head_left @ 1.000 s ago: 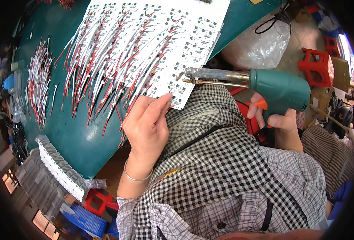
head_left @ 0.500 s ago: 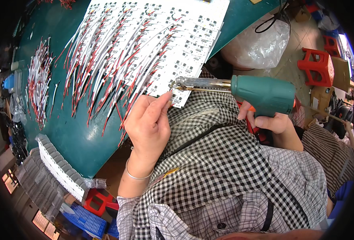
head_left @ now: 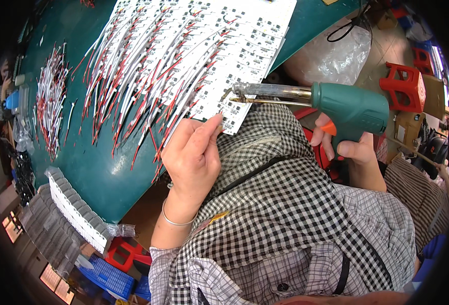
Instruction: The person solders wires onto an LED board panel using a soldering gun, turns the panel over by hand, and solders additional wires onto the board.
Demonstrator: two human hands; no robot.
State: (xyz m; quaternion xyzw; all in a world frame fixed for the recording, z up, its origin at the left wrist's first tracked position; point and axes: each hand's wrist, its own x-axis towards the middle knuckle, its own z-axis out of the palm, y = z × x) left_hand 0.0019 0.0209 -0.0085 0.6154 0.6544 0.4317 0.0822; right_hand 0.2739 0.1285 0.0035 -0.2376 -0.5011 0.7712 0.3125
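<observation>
My right hand [head_left: 349,146] grips a green soldering gun [head_left: 354,109] with an orange trigger. Its long metal barrel points left, and the tip is over the near right part of a white circuit board panel [head_left: 257,51]. At the panel's near corner my left hand [head_left: 193,157] is closed in a pinch, thumb against forefinger; whatever lies between the fingertips is too small to make out. Rows of red and white wires [head_left: 138,86] are attached along the panel and hang toward the near left.
A pile of loose red and white wires [head_left: 50,101] lies on the green table [head_left: 102,178] to the left. Stacked white-edged parts [head_left: 77,211] stand at the near left corner. A clear plastic bag [head_left: 331,53] and a red stool [head_left: 403,87] are at the right.
The soldering gun has shifted right and slightly up, so its tip is farther from my left fingertips. My left hand stays pinched at the panel's corner, moved only slightly.
</observation>
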